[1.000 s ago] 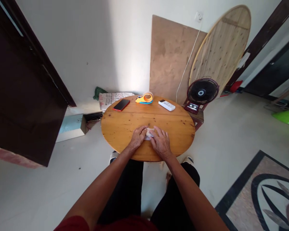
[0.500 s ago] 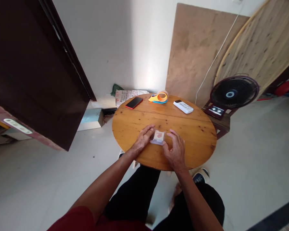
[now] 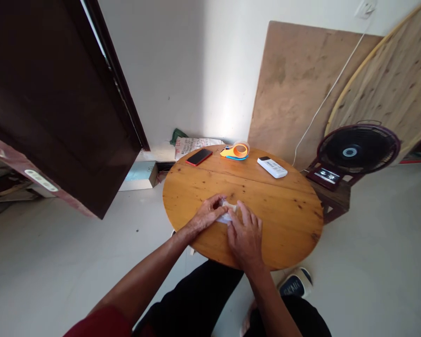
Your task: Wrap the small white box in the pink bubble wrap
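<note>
Round wooden desk (image 3: 284,220) stands on a pale smooth floor (image 3: 56,262) near a white wall (image 3: 182,70). Dark door panel (image 3: 49,103) occupies the 10 o'clock sector. Flat brown board (image 3: 301,89) and round wooden tabletop (image 3: 389,84) lean against the wall at 1 to 2 o'clock, with a white cord (image 3: 330,93) running down across them. Dark fan (image 3: 358,150) sits on a low stand just beside the desk at 3 o'clock.

Desk far edge, 12 o'clock: red-edged phone (image 3: 199,157), orange and yellow tape dispenser (image 3: 235,151), white remote control (image 3: 272,167), each apart from the others.

Desk near edge, 6 o'clock: small pale packet (image 3: 228,213) lies flat on the wood, mostly covered. Left hand (image 3: 206,216) has its grip closed, fingertips pinching the packet's left edge. Right hand (image 3: 245,236) lies palm down, fingers extended, pressing on the packet's right side; grip not closed around it.

Printed sack (image 3: 192,144) and metal box (image 3: 140,175) lie on the floor behind the desk at 11 o'clock.
</note>
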`<state>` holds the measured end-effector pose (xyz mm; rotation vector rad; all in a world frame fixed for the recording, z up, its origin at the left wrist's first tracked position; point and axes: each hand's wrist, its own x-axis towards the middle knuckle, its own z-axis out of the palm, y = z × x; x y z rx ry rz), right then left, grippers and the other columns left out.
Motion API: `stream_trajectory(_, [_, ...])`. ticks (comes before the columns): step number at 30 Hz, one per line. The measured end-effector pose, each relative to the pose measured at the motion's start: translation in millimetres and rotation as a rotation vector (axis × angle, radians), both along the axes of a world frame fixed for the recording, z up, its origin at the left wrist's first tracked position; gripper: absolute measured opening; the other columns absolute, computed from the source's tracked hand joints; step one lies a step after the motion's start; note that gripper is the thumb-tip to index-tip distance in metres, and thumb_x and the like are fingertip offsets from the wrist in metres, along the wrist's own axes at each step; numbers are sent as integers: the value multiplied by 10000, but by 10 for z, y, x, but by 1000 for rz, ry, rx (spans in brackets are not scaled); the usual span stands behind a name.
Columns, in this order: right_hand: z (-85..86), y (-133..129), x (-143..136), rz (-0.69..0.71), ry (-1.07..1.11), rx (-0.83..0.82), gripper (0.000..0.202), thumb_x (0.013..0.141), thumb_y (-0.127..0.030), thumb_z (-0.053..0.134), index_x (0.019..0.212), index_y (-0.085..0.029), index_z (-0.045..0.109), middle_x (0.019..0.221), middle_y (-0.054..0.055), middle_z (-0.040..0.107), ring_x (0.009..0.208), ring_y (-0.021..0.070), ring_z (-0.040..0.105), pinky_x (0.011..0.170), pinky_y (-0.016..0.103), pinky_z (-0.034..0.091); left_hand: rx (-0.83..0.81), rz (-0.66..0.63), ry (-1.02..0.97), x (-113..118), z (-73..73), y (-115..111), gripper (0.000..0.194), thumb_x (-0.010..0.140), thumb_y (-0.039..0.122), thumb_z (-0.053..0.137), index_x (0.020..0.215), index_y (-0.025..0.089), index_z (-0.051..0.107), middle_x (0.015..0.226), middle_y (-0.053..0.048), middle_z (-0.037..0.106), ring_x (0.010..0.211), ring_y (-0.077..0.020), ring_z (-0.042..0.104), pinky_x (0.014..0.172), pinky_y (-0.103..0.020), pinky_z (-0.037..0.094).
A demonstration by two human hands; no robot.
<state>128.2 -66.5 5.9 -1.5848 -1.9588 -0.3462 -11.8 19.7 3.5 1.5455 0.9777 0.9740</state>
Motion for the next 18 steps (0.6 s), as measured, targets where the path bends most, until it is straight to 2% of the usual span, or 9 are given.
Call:
stream_trajectory(6, [-2,30,9,-15,-10,19,349,872,-175,462,1193,-194,597,1341,169,510,1203,321,454,917,479,371,-25,-30,19,-10,60,-29,452,740,318,619,1164,167,582,943,-28,645,838,-158,586,739,-252,476])
stream_trajectory(12, [-5,59,6,-13,25,-33,368,872,-181,456,1224,-203,564,1321,159,524,1207,332,453,927,486,366,23,6,145,6,64,1,438,747,322,609,1164,187,596,900,0,632,794,-145,566,721,-252,463])
stream_trajectory(18, [-45,64,64,39,229,16,343,859,-252,496,1192,-171,507,1318,169,517,1193,306,479,960,472,378,-22,-11,107,3,71,-5,467,741,324,619,1183,180,570,931,-10,630,803,-141,571,720,-248,468])
